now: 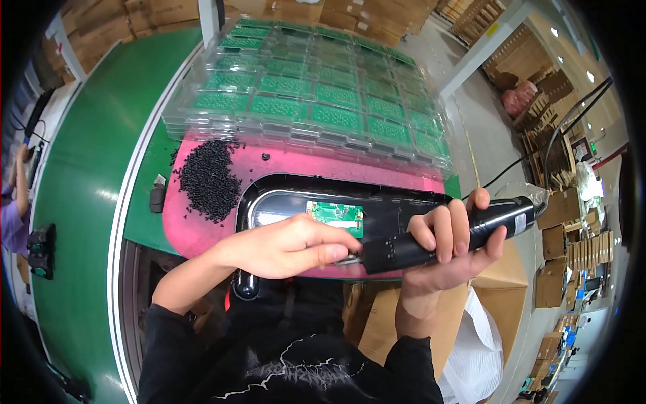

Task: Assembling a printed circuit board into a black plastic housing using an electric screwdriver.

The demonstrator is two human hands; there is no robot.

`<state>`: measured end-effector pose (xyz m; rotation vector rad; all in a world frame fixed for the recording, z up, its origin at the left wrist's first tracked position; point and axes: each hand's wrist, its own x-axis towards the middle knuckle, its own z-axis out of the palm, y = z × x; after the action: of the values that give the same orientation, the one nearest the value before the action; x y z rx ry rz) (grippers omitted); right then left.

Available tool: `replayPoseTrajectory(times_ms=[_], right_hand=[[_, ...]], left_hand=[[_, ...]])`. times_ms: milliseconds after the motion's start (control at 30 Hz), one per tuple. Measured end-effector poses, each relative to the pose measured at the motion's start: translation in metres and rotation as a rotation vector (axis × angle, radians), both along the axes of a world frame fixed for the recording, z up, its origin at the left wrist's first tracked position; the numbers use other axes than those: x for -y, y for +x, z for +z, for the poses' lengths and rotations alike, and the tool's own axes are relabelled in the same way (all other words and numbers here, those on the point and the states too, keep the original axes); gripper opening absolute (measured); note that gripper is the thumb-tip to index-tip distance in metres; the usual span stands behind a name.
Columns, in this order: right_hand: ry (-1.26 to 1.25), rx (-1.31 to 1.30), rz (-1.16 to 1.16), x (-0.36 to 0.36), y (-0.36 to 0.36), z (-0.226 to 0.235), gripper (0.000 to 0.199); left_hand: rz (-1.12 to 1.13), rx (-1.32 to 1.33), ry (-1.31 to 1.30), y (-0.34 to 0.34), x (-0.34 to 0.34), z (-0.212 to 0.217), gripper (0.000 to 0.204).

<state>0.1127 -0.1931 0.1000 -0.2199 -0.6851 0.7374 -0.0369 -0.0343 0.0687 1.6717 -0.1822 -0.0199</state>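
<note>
My right hand (452, 237) is wrapped around a black electric screwdriver (397, 253), which lies level with its front end toward the left and its cord end at the right. At that front end, the thumb and fingers of my left hand (296, 248) pinch a small shiny screwdriver bit (350, 258), partly blurred and covered. Beneath both hands lies a long black plastic housing (262, 192) with rounded ends. Inside it sits a green circuit board (340, 214) with a white connector strip; my left fingers and the screwdriver are just in front of it.
A pink mat (269, 161) bears a heap of small black screw-like pieces (207, 178) left of the housing. Stacked clear trays (303, 101) of green boards stand behind. An open carton (383, 323) is below the right arm. At far left, another person's arm (21, 178) shows beside a green conveyor belt (87, 175).
</note>
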Motion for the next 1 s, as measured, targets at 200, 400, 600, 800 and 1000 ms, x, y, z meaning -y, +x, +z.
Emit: replayPoseTrajectory(times_ms=[200, 400, 600, 800, 1000], right_hand=[[0.032, 0.220, 0.069, 0.003, 0.002, 0.002, 0.034], [-0.099, 0.401, -0.126, 0.010, -0.007, 0.004, 0.034], [-0.131, 0.418, -0.195, 0.032, -0.005, 0.004, 0.039], [0.097, 0.497, -0.382, 0.031, -0.016, 0.014, 0.038], [0.161, 0.574, -0.302, 0.025, -0.018, 0.015, 0.044]], left_hand=[[-0.305, 0.086, 0.050, 0.007, 0.002, -0.002, 0.024], [0.232, 0.414, 0.913, -0.002, 0.020, 0.005, 0.019], [0.584, 0.506, 0.576, -0.007, -0.004, 0.005, 0.012], [0.335, 0.281, 0.333, -0.001, 0.016, -0.004, 0.013], [0.349, 0.308, 0.361, -0.003, 0.017, -0.007, 0.014]])
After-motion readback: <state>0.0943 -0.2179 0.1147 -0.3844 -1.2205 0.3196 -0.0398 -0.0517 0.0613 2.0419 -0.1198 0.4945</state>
